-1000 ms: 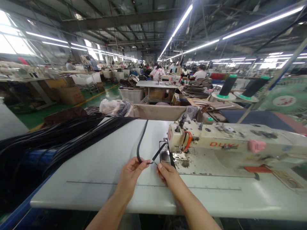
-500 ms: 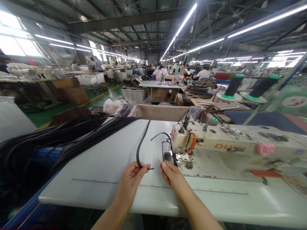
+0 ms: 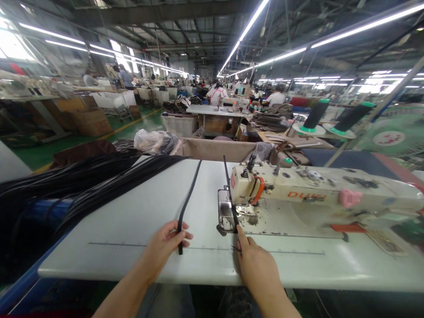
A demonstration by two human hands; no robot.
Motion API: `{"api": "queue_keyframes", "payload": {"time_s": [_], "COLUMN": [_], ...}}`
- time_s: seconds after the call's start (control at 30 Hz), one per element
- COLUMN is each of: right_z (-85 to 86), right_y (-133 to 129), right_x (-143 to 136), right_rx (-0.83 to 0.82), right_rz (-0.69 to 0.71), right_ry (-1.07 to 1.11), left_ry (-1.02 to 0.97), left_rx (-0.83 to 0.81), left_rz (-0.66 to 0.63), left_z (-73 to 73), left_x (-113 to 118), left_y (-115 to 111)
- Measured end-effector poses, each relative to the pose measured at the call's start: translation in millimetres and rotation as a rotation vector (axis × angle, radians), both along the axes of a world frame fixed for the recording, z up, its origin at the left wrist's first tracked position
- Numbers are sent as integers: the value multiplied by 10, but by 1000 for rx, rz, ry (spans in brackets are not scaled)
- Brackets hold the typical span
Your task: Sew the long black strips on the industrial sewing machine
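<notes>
A: What does my head view show of the left hand?
B: I see it closed on a flat black strap, thumb against fingers, close to the near end. That end overlaps the printed ruler; the rest runs to the far edge of the pale worktable.
A: And the right hand?
B: Index finger extended, its tip at the near part of a second strap, which passes beside the head of the sewing machine. A thin dark implement, possibly tweezers, shows at the curled fingers; whether they grip it, I cannot tell.
A: Farther left?
B: A bundle of black straps lies across the table's left edge.
</notes>
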State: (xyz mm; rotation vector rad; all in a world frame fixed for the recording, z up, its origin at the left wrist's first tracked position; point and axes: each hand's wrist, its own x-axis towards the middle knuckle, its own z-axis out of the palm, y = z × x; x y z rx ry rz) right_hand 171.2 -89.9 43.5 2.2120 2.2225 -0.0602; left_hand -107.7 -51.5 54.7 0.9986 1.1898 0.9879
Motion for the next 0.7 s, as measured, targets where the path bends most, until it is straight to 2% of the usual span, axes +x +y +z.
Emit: {"api": "queue_keyframes", "payload": {"time_s": [0.1,0.2,0.27,0.33,0.43,0.5,0.6,0.7], "right_z": [86,128,131,126,116,113,96,31], "right_y": [17,30,35,39,50,60,76,100], "right_x": [-42,-60,-61,-57,-46,-39,-20,44], "right_rx": [-46,-86,-101,-101,-96,-100,-104,-76], "right_rz": [-11,-15,-17,-16,-12,-13,-17,4], "right_ry": [-14,-28,-31,-22,-3,3,21,66], "left_ry": [163,280,349,441,715,980,1376,1596], "left_rx": [-3,-31,-19,24,129,194,262,161], "left_rz": [-56,49,139,189,232,288,426,531], "left_z": [72,119,99,50,38,138,408,594], "left_x": [-213,-438,-638,-913,-1456,-1853,-2410,-2873], "left_y": [21,69,133,228,391,458,415,227]}}
